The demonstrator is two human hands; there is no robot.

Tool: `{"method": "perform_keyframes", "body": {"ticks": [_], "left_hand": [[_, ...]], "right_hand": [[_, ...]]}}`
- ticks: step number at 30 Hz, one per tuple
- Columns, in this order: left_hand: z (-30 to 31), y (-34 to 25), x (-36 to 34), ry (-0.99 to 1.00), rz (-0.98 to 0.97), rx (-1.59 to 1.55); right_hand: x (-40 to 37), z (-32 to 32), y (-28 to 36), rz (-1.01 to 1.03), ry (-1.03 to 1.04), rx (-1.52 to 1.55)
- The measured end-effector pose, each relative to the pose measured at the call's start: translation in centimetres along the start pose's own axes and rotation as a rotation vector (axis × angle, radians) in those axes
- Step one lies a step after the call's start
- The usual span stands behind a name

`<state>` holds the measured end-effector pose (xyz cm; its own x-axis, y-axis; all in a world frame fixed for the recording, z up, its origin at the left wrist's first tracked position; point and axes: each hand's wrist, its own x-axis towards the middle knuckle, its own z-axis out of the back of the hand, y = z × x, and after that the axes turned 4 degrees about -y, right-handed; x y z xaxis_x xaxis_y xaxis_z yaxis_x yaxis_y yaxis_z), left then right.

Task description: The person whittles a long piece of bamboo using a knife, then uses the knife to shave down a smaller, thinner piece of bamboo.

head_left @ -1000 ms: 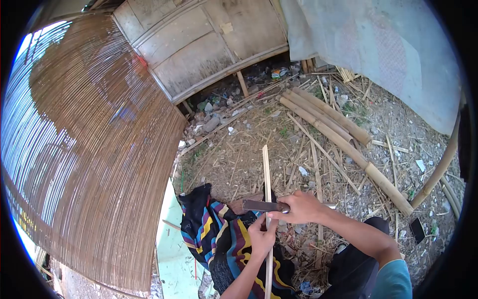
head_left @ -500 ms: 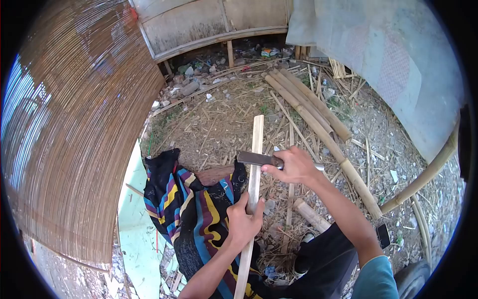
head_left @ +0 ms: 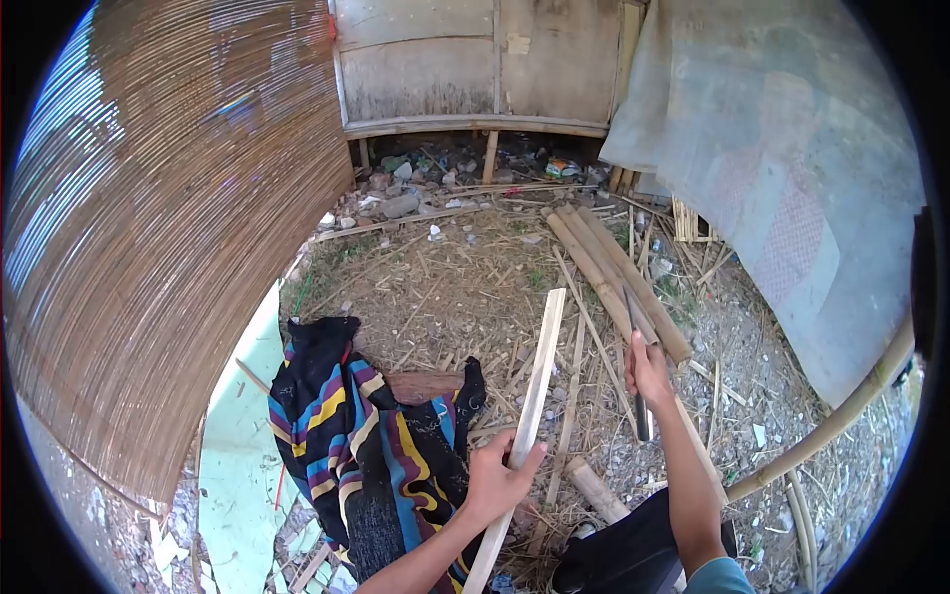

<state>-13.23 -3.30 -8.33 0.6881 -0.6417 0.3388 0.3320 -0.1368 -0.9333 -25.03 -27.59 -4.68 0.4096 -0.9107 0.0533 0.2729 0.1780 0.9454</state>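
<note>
The left hand [head_left: 498,482] grips a long pale bamboo slat [head_left: 539,371] low on its length. The fingers [head_left: 487,457] are curled round it from the 9 o'clock side and the thumb is pressed against its 3 o'clock edge. The slat slants from the bottom of the view, at about 6 o'clock, up towards 1 o'clock, and its upper end stands free above the littered ground [head_left: 445,287].

At 3 o'clock from the slat and apart from it, the right hand [head_left: 648,371] is closed round a knife [head_left: 642,418], fingers pressed together on the handle. The dark blade hangs down towards 6 o'clock and does not touch the slat.

A striped cloth [head_left: 361,436] lies at 9 o'clock of the left hand, draped over a reddish log [head_left: 426,384]. A short bamboo stub [head_left: 597,489] lies on the ground between the two forearms.

Several thick bamboo poles [head_left: 609,267] lie side by side at 12 o'clock of the right hand. A woven bamboo mat [head_left: 168,218] fills the 9 o'clock side of the view, with a pale green sheet [head_left: 233,445] at its foot. A wooden panel [head_left: 475,59] stands at 12 o'clock and a grey tarp [head_left: 782,148] hangs at 2 o'clock.
</note>
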Motion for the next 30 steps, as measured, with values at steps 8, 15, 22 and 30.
{"method": "perform_keyframes", "body": {"ticks": [8,15,22,30], "left_hand": [[2.3,-1.5,1.7,0.356,0.481,-0.463],[2.6,-2.1,1.1,0.303,0.456,-0.399],[2.0,0.3,0.4,0.186,0.205,-0.078],[1.8,0.9,0.3,0.103,-0.098,0.147]], "right_hand": [[-6.0,-4.5,1.5,0.221,0.282,0.063],[-9.3,-5.5,4.4,0.477,0.394,-0.344],[-11.1,-6.1,4.9,0.628,0.426,-0.623],[-11.4,-6.3,4.6,0.55,0.497,-0.689]]}}
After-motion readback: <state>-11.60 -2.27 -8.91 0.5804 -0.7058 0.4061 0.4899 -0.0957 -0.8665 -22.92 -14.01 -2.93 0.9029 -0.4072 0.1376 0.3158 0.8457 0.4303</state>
